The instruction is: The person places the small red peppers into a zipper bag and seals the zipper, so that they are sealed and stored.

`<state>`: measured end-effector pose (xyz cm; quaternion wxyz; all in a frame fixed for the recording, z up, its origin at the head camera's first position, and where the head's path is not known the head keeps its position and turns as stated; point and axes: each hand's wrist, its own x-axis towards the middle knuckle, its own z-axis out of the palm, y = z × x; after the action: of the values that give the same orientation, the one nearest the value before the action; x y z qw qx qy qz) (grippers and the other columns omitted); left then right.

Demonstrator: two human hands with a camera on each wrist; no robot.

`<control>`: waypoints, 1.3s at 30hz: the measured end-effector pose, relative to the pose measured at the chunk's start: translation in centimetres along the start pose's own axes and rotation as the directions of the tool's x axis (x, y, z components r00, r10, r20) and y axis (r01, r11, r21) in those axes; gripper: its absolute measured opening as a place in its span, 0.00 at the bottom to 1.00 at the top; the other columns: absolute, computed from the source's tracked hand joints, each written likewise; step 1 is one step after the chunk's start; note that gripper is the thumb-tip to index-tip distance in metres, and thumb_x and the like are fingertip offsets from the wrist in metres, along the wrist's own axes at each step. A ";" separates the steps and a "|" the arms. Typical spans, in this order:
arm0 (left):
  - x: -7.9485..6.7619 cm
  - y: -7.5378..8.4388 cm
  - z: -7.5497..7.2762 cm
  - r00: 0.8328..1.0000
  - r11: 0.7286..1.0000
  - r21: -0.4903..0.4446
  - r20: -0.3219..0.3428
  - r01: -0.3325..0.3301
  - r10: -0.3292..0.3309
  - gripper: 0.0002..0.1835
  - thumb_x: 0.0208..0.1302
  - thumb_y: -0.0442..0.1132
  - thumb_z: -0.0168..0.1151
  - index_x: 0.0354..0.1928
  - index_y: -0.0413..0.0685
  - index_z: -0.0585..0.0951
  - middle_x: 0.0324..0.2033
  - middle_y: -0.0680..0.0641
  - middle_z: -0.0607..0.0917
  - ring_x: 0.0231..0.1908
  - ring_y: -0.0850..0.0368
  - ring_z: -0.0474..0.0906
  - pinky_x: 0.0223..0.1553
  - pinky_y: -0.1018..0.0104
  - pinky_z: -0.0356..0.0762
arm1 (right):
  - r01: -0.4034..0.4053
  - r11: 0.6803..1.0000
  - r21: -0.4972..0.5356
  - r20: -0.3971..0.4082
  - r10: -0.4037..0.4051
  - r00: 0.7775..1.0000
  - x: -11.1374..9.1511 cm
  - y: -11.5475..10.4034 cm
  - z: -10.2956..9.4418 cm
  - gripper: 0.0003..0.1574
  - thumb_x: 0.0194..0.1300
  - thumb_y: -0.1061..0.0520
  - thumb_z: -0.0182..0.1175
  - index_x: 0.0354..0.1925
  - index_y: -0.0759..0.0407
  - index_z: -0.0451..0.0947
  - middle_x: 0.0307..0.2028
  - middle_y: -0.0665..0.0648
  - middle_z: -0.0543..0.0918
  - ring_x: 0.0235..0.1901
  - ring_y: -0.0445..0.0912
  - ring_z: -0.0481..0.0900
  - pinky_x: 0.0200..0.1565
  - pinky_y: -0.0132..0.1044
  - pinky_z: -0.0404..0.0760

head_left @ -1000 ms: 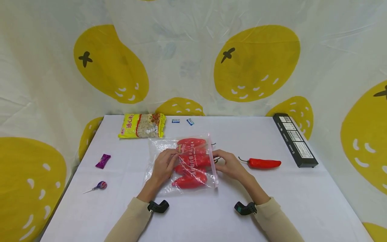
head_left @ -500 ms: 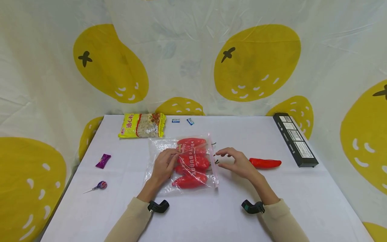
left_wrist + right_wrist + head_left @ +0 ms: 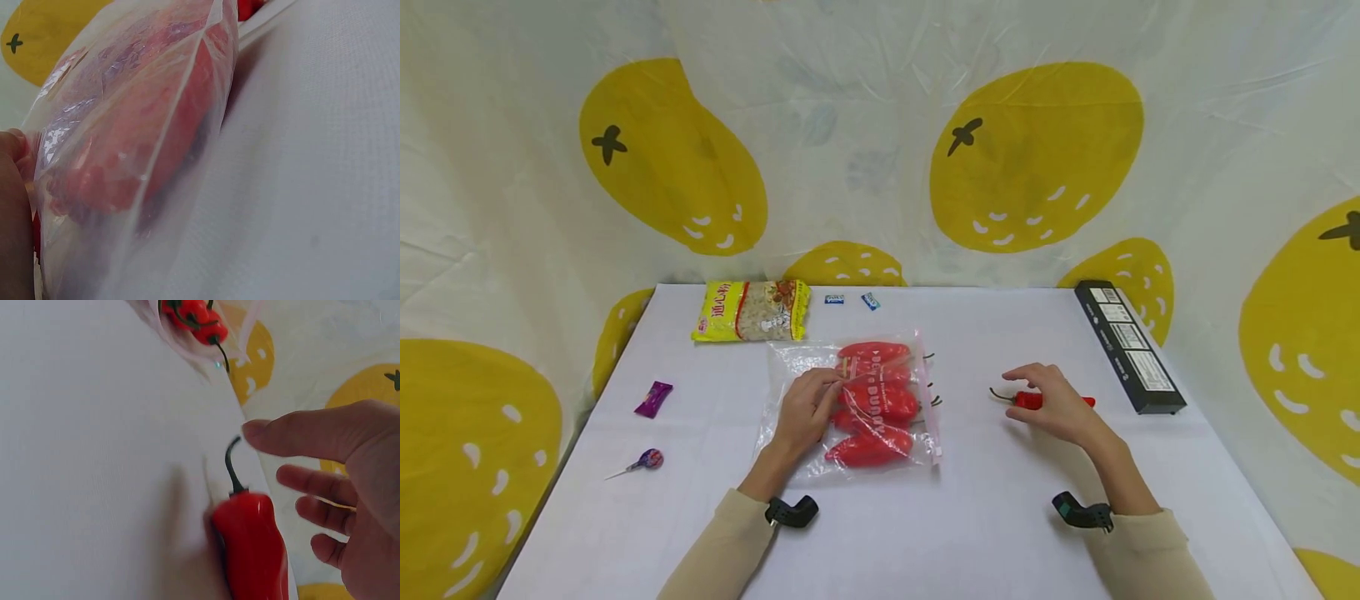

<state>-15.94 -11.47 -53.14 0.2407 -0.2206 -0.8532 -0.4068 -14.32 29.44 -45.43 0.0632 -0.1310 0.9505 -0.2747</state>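
Left hand [image 3: 805, 408] pinching the clear zip bag [image 3: 816, 464] of red chili peppers [image 3: 880, 403]; right hand [image 3: 1052, 407], fingers parted, above a loose red chili [image 3: 253, 544] right of the bag on the white surface [image 3: 955, 533]

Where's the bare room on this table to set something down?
Bare cloth: between the bag and loose pepper, between the blue packets and black box, and between the sleeves. Crowded: the bag at the left hand, the loose pepper by the right hand.

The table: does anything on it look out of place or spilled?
One red pepper lies loose by the right hand, while the other peppers are inside the clear bag. Some stems poke past its pink edge. Nothing looks spilled.
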 end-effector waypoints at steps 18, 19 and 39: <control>-0.1 -0.2 0.1 1.000 1.000 0.013 -0.015 -0.020 0.020 0.07 0.65 0.41 0.56 0.42 0.50 0.80 0.42 0.52 0.84 0.48 0.57 0.78 0.52 0.60 0.73 | -0.090 0.994 -0.067 -0.172 0.078 0.982 1.0 -0.4 -0.9 0.25 0.55 0.47 0.67 0.46 0.54 0.71 0.35 0.58 0.80 0.35 0.50 0.74 0.31 0.32 0.79; -0.1 -0.2 0.2 1.000 1.000 0.013 -0.017 -0.021 0.022 0.07 0.65 0.41 0.56 0.42 0.50 0.80 0.42 0.52 0.84 0.48 0.57 0.78 0.52 0.60 0.73 | -0.072 0.996 -0.045 -0.216 0.061 0.974 1.1 -0.6 -1.0 0.24 0.55 0.47 0.67 0.46 0.55 0.70 0.34 0.58 0.80 0.34 0.50 0.74 0.29 0.30 0.78; 0.0 -0.2 0.2 0.999 1.000 0.014 -0.028 -0.021 0.021 0.07 0.65 0.42 0.57 0.41 0.52 0.81 0.42 0.52 0.84 0.49 0.58 0.78 0.53 0.61 0.72 | 0.121 0.738 0.664 -0.390 0.204 0.898 5.0 0.3 6.0 0.33 0.63 0.37 0.56 0.60 0.52 0.71 0.45 0.59 0.82 0.30 0.47 0.86 0.35 0.31 0.84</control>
<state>-16.12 -11.46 -53.33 0.2587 -0.2222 -0.8499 -0.4016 -18.07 25.27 -50.88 -0.1029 -0.0121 0.7776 -0.6201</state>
